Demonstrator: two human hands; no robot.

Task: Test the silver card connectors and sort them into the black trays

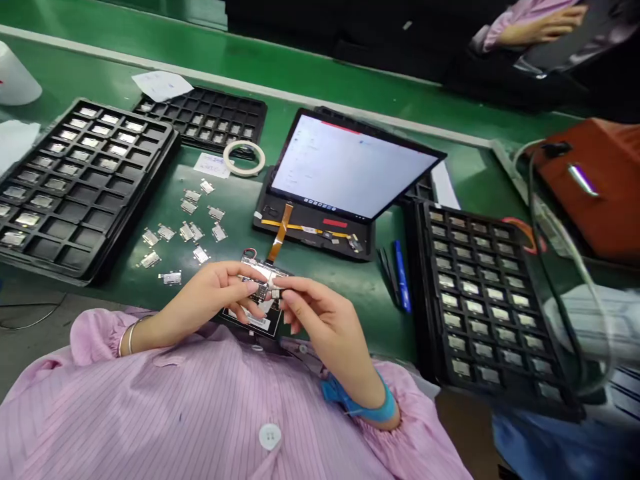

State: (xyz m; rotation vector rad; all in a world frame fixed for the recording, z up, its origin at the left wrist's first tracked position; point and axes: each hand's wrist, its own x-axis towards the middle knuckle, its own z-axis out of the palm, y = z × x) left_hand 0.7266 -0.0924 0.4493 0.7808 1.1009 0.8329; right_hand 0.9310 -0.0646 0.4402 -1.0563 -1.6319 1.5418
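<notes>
So, head cam only here. I'm sitting at a green bench mat [345, 297] on a work line, in a pink striped smock [165, 407], and a co-worker's hand [540, 27] shows across the far side.

Count-wise: three black trays, one far [175, 100], one left [30, 160], one right [425, 267], with silver parts in many pockets. About a dozen loose silver parts [186, 231] lie scattered on the mat between the left tray and my hands. There's also one roll of masking tape [244, 158], one tablet [350, 167] propped up and lit, and one blue pen [403, 277] to its near right.

Right in front of me, near the bench edge, is a small silver circuit board [265, 273] with a black connector and a tan ribbon cable [280, 233] running far toward the tablet. It sits above a black-edged label card [250, 320].

My left hand [210, 300] and right hand [320, 320] are both pinching that board, fingertips pressed together on its near edge, close enough that they nearly meet.
</notes>
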